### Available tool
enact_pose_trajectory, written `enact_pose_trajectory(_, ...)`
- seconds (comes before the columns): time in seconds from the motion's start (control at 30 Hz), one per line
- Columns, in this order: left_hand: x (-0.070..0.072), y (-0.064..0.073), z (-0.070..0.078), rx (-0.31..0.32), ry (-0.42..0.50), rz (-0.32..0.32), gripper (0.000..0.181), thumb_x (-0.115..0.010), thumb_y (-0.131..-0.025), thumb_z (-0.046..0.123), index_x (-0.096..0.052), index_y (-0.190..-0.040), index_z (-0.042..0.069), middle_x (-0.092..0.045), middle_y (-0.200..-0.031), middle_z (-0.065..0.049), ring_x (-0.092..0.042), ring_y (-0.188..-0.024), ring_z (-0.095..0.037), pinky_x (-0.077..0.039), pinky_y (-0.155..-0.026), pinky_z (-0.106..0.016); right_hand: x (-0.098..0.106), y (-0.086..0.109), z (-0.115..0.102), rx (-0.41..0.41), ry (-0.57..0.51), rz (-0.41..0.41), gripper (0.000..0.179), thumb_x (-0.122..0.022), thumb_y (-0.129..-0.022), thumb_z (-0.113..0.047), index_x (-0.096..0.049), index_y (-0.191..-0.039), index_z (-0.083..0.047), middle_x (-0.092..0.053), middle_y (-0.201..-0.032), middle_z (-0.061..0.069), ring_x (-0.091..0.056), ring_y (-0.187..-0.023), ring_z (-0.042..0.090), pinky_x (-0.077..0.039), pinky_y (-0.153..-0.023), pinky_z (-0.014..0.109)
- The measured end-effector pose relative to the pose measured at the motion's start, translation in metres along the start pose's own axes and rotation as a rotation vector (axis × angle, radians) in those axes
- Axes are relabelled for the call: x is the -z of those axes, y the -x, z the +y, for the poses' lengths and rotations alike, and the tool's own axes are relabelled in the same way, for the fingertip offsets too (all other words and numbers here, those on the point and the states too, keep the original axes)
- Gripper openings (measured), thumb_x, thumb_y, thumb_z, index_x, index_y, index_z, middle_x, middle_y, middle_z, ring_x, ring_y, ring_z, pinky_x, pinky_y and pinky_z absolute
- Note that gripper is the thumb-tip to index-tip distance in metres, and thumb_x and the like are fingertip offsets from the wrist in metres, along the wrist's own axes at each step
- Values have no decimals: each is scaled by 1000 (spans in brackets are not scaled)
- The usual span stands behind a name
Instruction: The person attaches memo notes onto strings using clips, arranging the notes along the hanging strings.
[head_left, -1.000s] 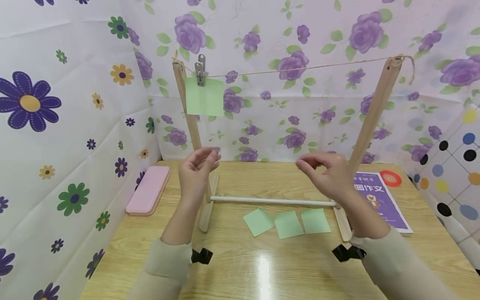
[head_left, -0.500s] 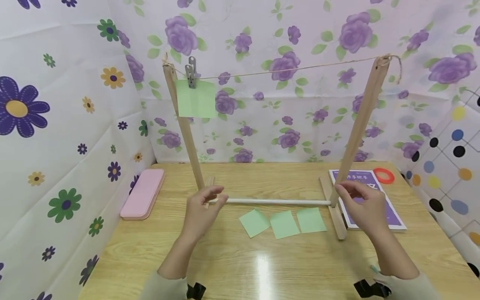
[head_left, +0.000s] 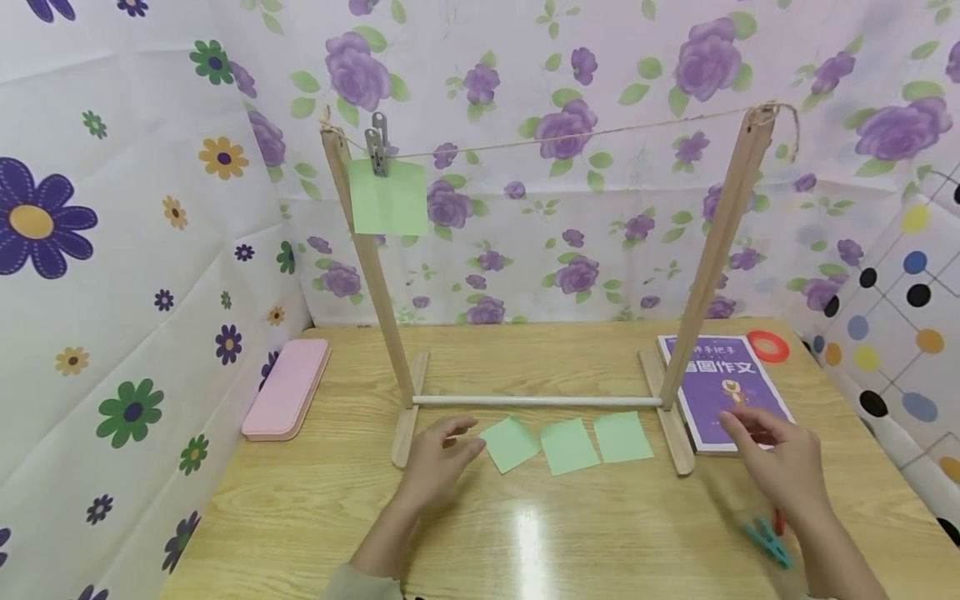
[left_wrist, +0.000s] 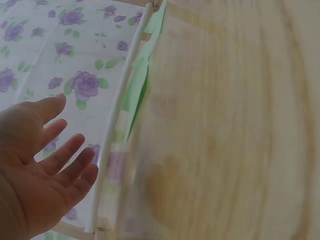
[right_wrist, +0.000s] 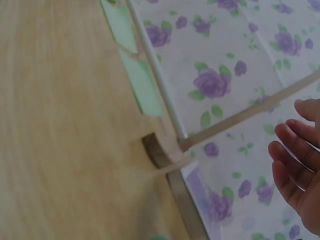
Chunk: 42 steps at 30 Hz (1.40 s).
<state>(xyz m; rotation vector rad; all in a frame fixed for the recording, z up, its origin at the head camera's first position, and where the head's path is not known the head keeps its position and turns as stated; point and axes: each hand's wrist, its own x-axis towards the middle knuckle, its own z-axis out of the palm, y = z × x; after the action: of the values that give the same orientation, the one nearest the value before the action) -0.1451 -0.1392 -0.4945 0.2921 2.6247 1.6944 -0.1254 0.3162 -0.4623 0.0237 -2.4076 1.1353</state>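
My left hand (head_left: 437, 462) hangs over the table just left of the leftmost green paper square (head_left: 511, 445), fingers loosely bent around nothing. Two more green squares, a middle one (head_left: 570, 447) and a right one (head_left: 623, 437), lie beside it in a row. Over at the right, my right hand (head_left: 782, 458) is by the near corner of the purple book (head_left: 726, 387), its fingers relaxed and holding nothing. Near that wrist lies a teal clothespin (head_left: 768, 542), with a bit of a red item (head_left: 779, 522) partly hidden by the arm. In the left wrist view the hand (left_wrist: 47, 165) shows spread fingers.
A wooden frame with a white crossbar (head_left: 536, 402) stands behind the squares. Along its top runs a twine (head_left: 570, 136), where a metal clip (head_left: 377, 150) holds another green square (head_left: 390, 200). A pink case (head_left: 287, 389) lies left; a red ring (head_left: 768, 347) sits at back right.
Both hands have come down from in front of the frame toward the table. The right hand has also moved rightward, and the teal clothespin now shows beside its wrist.
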Motion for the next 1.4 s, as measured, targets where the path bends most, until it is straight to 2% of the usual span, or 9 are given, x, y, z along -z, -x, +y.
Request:
enact_pose_trajectory(0.27,-14,-9,-14,5,-96,-25,44,-73,-95,29,-64,-132,7,-63,-130,-9,-58,-121,-29,-52,-102,-47,9,13,29,-47,45,-146,21,-73,-96,-23,-76,-104,-3,-74,-85,-9,-63,-76,-6,-53,-64,9)
enact_pose_trajectory(0.4,-18,-14,-19,-59,-182,-57,43,-75,-94,30,-66,-129,7,-62,-133,-9,-57,-124,-31,-50,-105,-50,14,17,40,-122,92,-326,29,-72,-97,-31,-75,-109,-6,-76,-96,2,-64,-79,-3,-55,-66,15)
enact_pose_trajectory(0.57,-18,-12,-18,-146,-316,-168,37,-75,-94,26,-70,-124,4,-63,-134,-9,-52,-130,-34,-44,-109,-53,21,22,52,-185,98,-523,39,-73,-95,-34,-70,-119,-3,-74,-103,5,-65,-84,2,-57,-71,21)
enact_pose_trajectory(0.7,-17,-7,-13,-160,-385,-207,39,-74,-95,26,-68,-125,2,-63,-131,-9,-54,-125,-31,-48,-105,-49,29,24,60,-202,107,-520,45,-74,-94,-34,-68,-124,-2,-74,-106,8,-65,-84,2,-58,-70,21)
enact_pose_trajectory(0.87,-19,-7,-9,-156,-395,-132,39,-75,-94,24,-68,-127,4,-64,-125,-9,-56,-115,-26,-52,-93,-42,42,22,69,-211,182,-417,49,-76,-92,-39,-68,-123,-2,-73,-109,14,-60,-79,-4,-56,-63,21)
enact_pose_trajectory(1.0,-22,-14,-12,-146,-381,-105,44,-76,-93,24,-64,-132,6,-60,-126,-10,-55,-116,-27,-52,-93,-43,51,20,79,-271,285,-399,61,-74,-91,-49,-66,-125,1,-72,-105,17,-64,-79,10,-54,-59,28)
enact_pose_trajectory(1.1,-23,-20,-15,-110,-356,-130,53,-74,-95,26,-56,-140,6,-59,-128,-10,-55,-118,-27,-52,-96,-42,56,17,89,-364,349,-444,74,-68,-91,-60,-63,-125,6,-71,-97,14,-65,-82,23,-53,-62,36)
enact_pose_trajectory(1.2,-23,-23,-16,-70,-353,-161,60,-75,-94,24,-50,-146,6,-58,-127,-11,-56,-115,-25,-52,-95,-41,58,16,97,-443,369,-537,82,-65,-90,-66,-61,-123,9,-69,-91,7,-62,-83,22,-51,-66,36)
enact_pose_trajectory(1.4,-20,-25,-11,-43,-419,-266,65,-79,-91,22,-51,-147,7,-56,-122,-9,-51,-100,-19,-49,-84,-35,58,23,104,-406,349,-597,71,-68,-91,-60,-65,-119,5,-68,-90,0,-60,-80,15,-51,-68,33)
